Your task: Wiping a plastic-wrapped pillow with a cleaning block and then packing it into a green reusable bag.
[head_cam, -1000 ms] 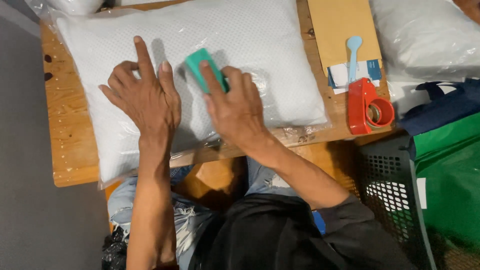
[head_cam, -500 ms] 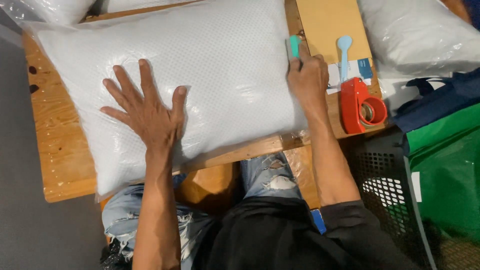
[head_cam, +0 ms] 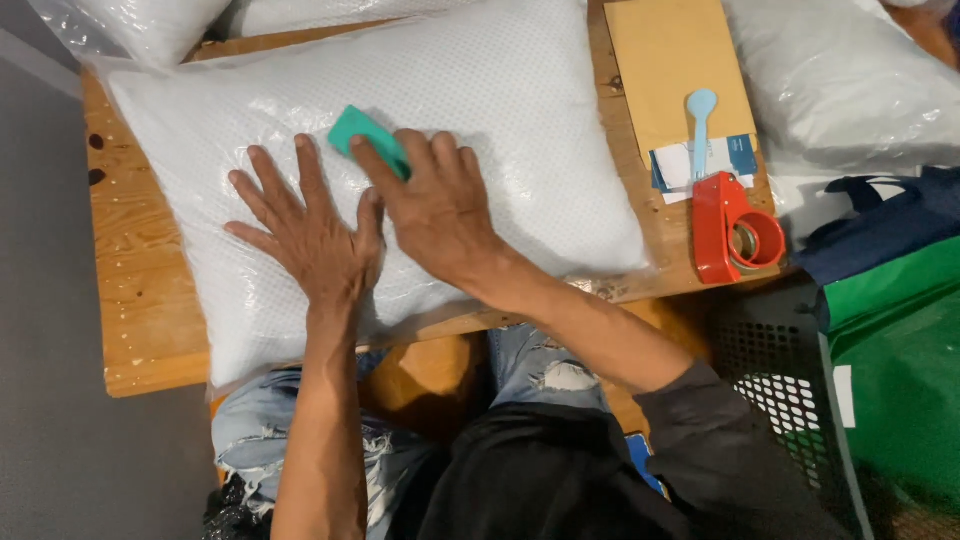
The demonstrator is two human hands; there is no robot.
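Head view: wooden desk (head_cam: 150,330) carries a plastic-wrapped white pillow (head_cam: 520,110) under both hands. Left hand (head_cam: 310,235) lies flat, fingers spread; right hand (head_cam: 440,205) grips a teal scraper (head_cam: 368,140) (pressing hard might tear the wrap).

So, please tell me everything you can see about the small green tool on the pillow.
The green tool is a small flat piece that looks like teal plastic, with rounded corners. It lies tilted on the white pillow, which is wrapped in clear film. The right hand presses it down; its fingers cover the lower end, so the full shape is hidden. The left hand lies flat on the pillow just beside it, not touching the tool.
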